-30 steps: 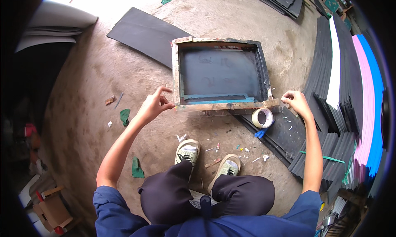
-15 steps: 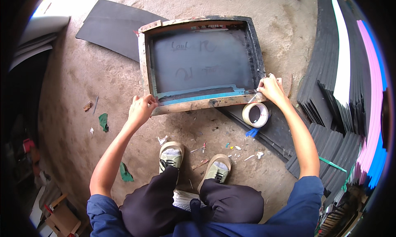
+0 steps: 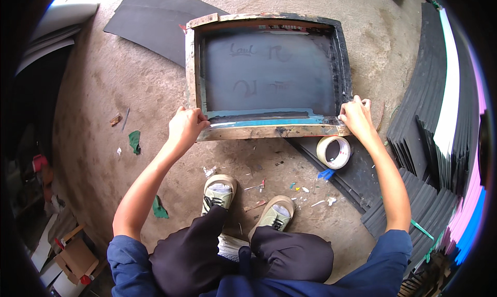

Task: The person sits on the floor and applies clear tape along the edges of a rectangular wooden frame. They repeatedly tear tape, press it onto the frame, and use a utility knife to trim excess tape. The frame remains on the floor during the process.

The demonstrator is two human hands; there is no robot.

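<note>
A wooden screen-printing frame [image 3: 279,132] with a dark, faintly marked mesh lies in front of me. Light-blue bands [image 3: 248,123] run along the inside of its near edge. My left hand [image 3: 185,129] is closed in a pinch at the near left corner, fingertips just inside the wood. At the near right corner my right hand [image 3: 356,119] is also pinched, touching the frame. Whatever thin thing may be between the fingers of either hand is too small to make out. A roll of pale tape [image 3: 343,159] stands just below the right corner.
Dark flat sheets [image 3: 357,170] lie under the tape roll. Stacked black, white, pink and blue sheets [image 3: 449,100] line the right side. Another dark sheet [image 3: 155,20] lies behind the frame. Green scraps [image 3: 134,142], litter and my shoes [image 3: 219,192] are on the floor; a cardboard box [image 3: 76,258] sits lower left.
The whole view has shifted and turned slightly, so the frame appears farther right. Both hands stay at the near corners. A whitish strip seen by the right hand earlier no longer shows clearly.
</note>
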